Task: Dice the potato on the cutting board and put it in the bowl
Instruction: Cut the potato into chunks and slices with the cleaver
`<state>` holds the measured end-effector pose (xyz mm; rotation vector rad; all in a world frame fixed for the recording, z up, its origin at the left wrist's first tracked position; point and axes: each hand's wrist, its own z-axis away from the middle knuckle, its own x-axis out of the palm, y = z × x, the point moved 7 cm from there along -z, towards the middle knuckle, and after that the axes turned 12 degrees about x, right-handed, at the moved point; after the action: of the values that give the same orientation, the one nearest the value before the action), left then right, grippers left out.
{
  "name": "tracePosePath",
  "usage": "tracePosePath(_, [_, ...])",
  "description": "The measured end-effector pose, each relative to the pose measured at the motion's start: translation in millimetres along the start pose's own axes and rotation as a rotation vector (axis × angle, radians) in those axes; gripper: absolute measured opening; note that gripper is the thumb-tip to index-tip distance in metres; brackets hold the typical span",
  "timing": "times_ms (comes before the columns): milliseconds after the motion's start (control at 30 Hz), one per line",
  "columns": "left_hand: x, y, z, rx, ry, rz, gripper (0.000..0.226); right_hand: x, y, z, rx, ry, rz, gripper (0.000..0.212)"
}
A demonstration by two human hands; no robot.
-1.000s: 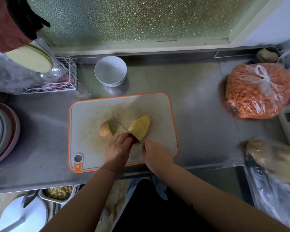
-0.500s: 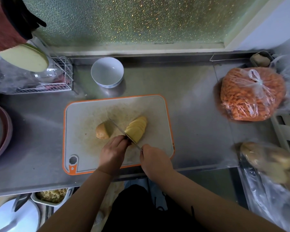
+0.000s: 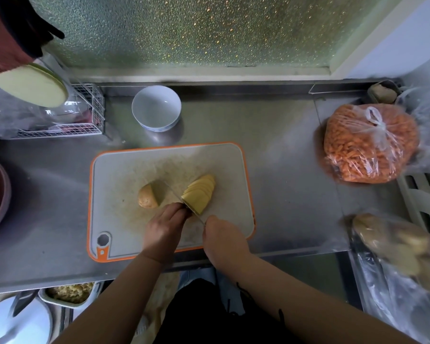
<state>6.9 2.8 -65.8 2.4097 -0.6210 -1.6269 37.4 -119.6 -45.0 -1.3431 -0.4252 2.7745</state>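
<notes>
Head view showed the right hand (image 3: 222, 238) gripping the knife (image 3: 181, 200), the left hand's (image 3: 165, 228) curled fingertips steadying fanned potato slices (image 3: 199, 193). Wet, firm slices probably slip; hold them bunched from above.

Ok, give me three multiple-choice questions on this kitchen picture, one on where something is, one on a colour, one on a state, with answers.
1. Where is the white bowl?
A. On the counter beyond the cutting board
B. On the cutting board
C. In the wire rack

2. What colour is the cutting board's rim?
A. Green
B. Orange
C. Black

3. What state is the potato in?
A. Whole and uncut
B. Fully diced in the bowl
C. Partly cut: fanned slices and an uncut end piece

Answers: 1 A, the bowl stands on the steel counter past the board's far edge. 2 B, an orange band runs round the board. 3 C, the slices lie right of the knife held by the right hand, the end piece lies to its left, and the bowl is empty.
</notes>
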Motion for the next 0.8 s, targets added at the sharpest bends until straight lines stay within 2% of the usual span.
tracePosePath(300, [0, -1, 3, -0.002, 0.024, 0.007, 0.013, 5, -3, -9, -0.005, -0.054, 0.049, 0.026])
tracePosePath(600, [1, -2, 5, -0.029, 0.028, 0.029, 0.009, 35, -2, -30, 0.059, -0.053, 0.067, 0.026])
tracePosePath(700, [2, -4, 6, -0.033, 0.028, 0.036, 0.009, 41, -2, -29, 0.036, -0.004, 0.031, 0.024])
tracePosePath(800, [0, -3, 7, -0.008, 0.044, 0.016, 0.007, 45, -3, -30, 0.037, 0.073, 0.026, 0.013])
